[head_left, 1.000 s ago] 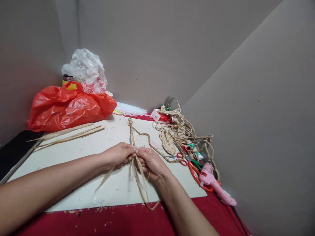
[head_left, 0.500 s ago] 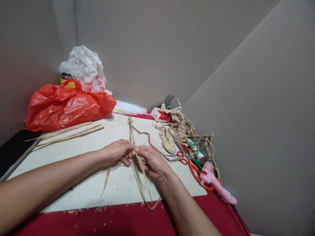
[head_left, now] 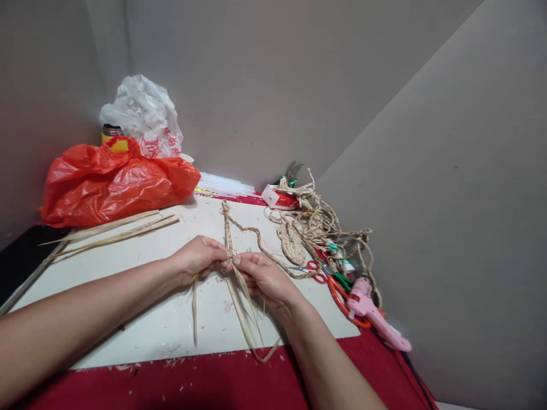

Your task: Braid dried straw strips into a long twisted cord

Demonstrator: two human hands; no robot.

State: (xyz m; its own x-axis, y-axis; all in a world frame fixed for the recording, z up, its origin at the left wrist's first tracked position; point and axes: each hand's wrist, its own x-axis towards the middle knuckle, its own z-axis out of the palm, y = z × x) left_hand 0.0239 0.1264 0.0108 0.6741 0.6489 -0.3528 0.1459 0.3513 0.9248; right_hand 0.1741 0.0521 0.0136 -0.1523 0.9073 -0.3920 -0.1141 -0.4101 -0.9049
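A straw braid (head_left: 227, 228) runs toward me over the white board (head_left: 149, 307), and its near end lies between my hands. My left hand (head_left: 203, 259) pinches the braid's end from the left, with one loose strand hanging below it. Close against it, my right hand (head_left: 262, 278) is closed on straw strands (head_left: 240, 310) whose tails trail down to the board's near edge. The fingertips of both hands nearly touch. A thinner twisted cord (head_left: 260, 242) extends from the braid's far end to the right.
Dry straw strips (head_left: 123, 232) lie left, before a red plastic bag (head_left: 119, 185). At the right are a coiled straw piece (head_left: 292, 243), tangled cords (head_left: 318, 213), red-handled scissors (head_left: 314, 272) and a pink glue gun (head_left: 371, 313). White sticks (head_left: 224, 185) lie at the back.
My left hand has shifted slightly up, its fingers drawn closer to the braid. The strand under it has swung right and hangs straighter.
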